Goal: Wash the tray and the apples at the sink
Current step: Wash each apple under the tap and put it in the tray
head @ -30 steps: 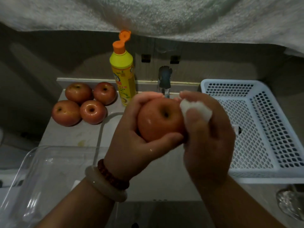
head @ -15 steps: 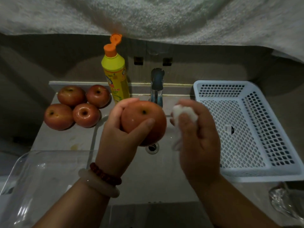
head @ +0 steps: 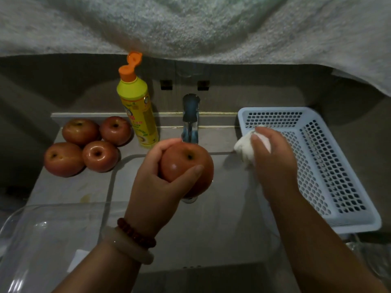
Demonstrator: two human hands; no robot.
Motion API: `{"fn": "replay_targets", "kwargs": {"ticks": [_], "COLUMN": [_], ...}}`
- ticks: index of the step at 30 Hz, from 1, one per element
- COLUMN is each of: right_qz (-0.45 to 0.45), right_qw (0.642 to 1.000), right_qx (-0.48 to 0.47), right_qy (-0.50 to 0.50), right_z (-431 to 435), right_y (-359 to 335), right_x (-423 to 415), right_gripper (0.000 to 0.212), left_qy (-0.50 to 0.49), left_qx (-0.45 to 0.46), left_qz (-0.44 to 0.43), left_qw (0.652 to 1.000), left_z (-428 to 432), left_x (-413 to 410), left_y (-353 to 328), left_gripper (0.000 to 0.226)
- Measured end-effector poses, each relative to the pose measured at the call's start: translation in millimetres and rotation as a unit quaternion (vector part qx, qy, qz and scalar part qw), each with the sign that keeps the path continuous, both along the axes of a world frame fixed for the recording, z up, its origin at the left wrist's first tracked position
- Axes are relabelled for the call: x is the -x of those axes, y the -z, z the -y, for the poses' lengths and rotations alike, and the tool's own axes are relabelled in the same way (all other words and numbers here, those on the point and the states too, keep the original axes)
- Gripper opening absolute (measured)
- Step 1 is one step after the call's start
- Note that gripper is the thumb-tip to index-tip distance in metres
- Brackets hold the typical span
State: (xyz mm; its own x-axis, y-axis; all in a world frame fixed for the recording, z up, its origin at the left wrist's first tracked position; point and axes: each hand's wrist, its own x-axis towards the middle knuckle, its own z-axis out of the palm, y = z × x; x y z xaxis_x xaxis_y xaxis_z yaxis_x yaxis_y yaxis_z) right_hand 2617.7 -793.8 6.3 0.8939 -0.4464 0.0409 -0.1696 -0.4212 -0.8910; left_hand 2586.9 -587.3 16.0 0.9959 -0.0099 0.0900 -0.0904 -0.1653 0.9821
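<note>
At nine o'clock four apples (head: 88, 144) sat glistening on the counter (head: 63, 187) above the clear tray (head: 42, 240), so I judged washing partly done. My left hand (head: 156, 187) gripped a fifth apple (head: 188, 168) under the tap (head: 190, 117) over the sink (head: 222, 218). At three o'clock my right hand (head: 273, 163) pinched a white cloth (head: 243, 149) beside the empty basket (head: 338, 166), under dim light.

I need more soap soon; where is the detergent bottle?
In the head view, the detergent bottle stands left of the faucet, right behind the four apples on the counter.
</note>
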Motion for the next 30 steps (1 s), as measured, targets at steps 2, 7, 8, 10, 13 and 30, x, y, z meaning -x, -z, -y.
{"fn": "replay_targets", "kwargs": {"ticks": [2, 7, 8, 10, 13, 30], "right_qz": [-0.037, -0.008, 0.017, 0.058, 0.077, -0.202], "right_qw": [0.997, 0.991, 0.989, 0.987, 0.989, 0.938], "right_qx": [-0.051, -0.076, -0.068, -0.028, -0.005, 0.156], "right_qy": [-0.034, -0.110, -0.129, -0.150, -0.129, -0.236], "right_z": [1, -10, -12, -16, -16, -59], "right_y": [-5, -9, -9, -11, -15, 97], "right_x": [-1, 1, 2, 5, 8, 18], "right_gripper": [0.050, 0.037, 0.027, 0.013, 0.017, 0.018], "left_qy": [0.000, 0.016, 0.020, 0.034, 0.071, -0.041], "left_qx": [-0.005, -0.017, -0.022, -0.032, -0.035, -0.030], "left_qz": [0.002, -0.003, 0.000, 0.004, -0.002, -0.082], "left_qw": [1.000, 1.000, 1.000, 0.999, 0.997, 0.995], "left_z": [1, 3, 2, 0, -3, -33], "left_x": [1, 1, 1, 0, -1, 1], "left_y": [0, 2, 2, 0, -5, 20], "left_gripper": [0.056, 0.059, 0.061, 0.069, 0.079, 0.049]}}
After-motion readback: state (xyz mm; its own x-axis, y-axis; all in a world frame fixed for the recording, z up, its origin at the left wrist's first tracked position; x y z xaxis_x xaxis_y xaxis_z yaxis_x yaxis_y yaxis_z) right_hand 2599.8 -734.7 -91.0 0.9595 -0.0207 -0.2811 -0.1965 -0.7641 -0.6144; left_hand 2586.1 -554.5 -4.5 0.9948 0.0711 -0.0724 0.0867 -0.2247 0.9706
